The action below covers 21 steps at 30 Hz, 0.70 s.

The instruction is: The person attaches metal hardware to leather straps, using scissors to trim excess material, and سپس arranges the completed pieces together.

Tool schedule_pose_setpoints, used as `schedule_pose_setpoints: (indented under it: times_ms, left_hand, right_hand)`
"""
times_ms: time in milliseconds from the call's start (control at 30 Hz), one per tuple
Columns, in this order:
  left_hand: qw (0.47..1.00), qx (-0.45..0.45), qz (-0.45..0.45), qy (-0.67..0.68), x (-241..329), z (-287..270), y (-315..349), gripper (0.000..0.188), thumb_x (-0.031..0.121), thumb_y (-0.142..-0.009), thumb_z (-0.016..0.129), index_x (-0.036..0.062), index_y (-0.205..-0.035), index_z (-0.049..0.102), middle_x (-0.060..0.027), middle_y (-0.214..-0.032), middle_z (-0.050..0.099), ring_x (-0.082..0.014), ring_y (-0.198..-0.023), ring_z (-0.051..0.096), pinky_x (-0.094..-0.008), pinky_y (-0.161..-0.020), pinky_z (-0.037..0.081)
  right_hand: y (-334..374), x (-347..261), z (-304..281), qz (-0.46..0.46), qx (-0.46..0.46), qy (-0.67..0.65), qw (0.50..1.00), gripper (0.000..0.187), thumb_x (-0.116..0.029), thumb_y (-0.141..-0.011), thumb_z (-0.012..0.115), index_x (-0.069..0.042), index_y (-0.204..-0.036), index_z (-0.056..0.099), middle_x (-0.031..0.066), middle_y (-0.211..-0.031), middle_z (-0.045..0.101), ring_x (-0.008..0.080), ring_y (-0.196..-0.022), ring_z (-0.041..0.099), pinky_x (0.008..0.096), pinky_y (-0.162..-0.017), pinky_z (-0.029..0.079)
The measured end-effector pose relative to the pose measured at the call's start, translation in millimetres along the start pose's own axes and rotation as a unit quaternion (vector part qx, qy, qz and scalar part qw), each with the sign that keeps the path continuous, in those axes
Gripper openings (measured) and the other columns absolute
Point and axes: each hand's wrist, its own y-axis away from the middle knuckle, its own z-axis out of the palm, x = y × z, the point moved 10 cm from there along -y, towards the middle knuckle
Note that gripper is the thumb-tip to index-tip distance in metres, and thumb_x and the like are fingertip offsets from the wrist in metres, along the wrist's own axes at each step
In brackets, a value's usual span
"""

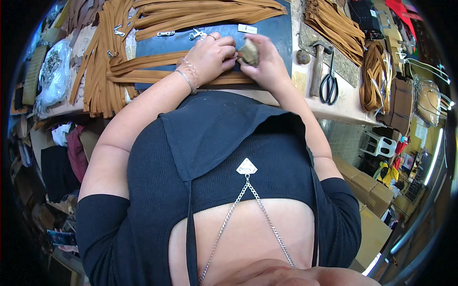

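Observation:
My left hand (214, 55) is closed over the near part of a dark blue mat (281, 43), its fingertips pinching something small that I cannot make out. Right beside it, my right hand (272, 62) grips a dull yellowish-brown lump (249, 52), slightly blurred; the two hands' fingertips almost meet. Under my left wrist and hand run brown zipper strips (157, 76) along the mat's near edge. Metal zipper sliders (166, 34) lie on the mat beyond my left hand. A small pale rectangular piece (247, 28) is just beyond my right hand.
Bundles of brown zipper strips (107, 57) cover the table's left side, with more at the far right (334, 28). To the right lie a round brown lump (302, 56), a hammer (317, 71) and black-handled scissors (329, 88). A clear plastic bag (55, 74) sits far left.

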Motion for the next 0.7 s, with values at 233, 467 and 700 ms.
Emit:
schedule_pose_setpoints:
  times_ms: [233, 467, 700]
  left_hand:
    - [1.000, -0.011, -0.018, 0.007, -6, 5, 3, 0.013, 0.019, -0.081, 0.070, 0.0061, -0.083, 0.066, -0.0012, -0.100, 0.062, -0.0244, -0.092, 0.056, -0.0362, -0.083, 0.048]
    - [1.000, -0.003, 0.005, -0.004, -1, 2, 1, 0.013, 0.019, -0.082, 0.069, 0.0064, -0.083, 0.065, -0.0015, -0.100, 0.061, -0.0250, -0.092, 0.056, -0.0368, -0.081, 0.048]
    - [1.000, -0.004, -0.011, 0.002, -4, 5, 5, 0.014, 0.019, -0.081, 0.070, 0.0061, -0.083, 0.065, -0.0023, -0.100, 0.061, -0.0252, -0.090, 0.056, -0.0372, -0.081, 0.048]
  right_hand:
    - [12, 1, -1, -0.012, -0.068, 0.049, 0.996, 0.062, -0.012, -0.069, 0.076, -0.011, -0.126, 0.050, 0.0133, -0.119, 0.059, 0.0348, -0.113, 0.056, 0.0413, -0.096, 0.047]
    - [-2, -14, 5, -0.053, -0.008, 0.039, 0.998, 0.066, -0.012, -0.067, 0.078, -0.012, -0.126, 0.050, 0.0122, -0.113, 0.058, 0.0348, -0.110, 0.054, 0.0427, -0.096, 0.046]
    - [13, 2, 0, -0.016, -0.063, 0.037, 0.997, 0.064, -0.013, -0.068, 0.078, -0.010, -0.125, 0.050, 0.0130, -0.112, 0.058, 0.0357, -0.109, 0.055, 0.0439, -0.095, 0.046]
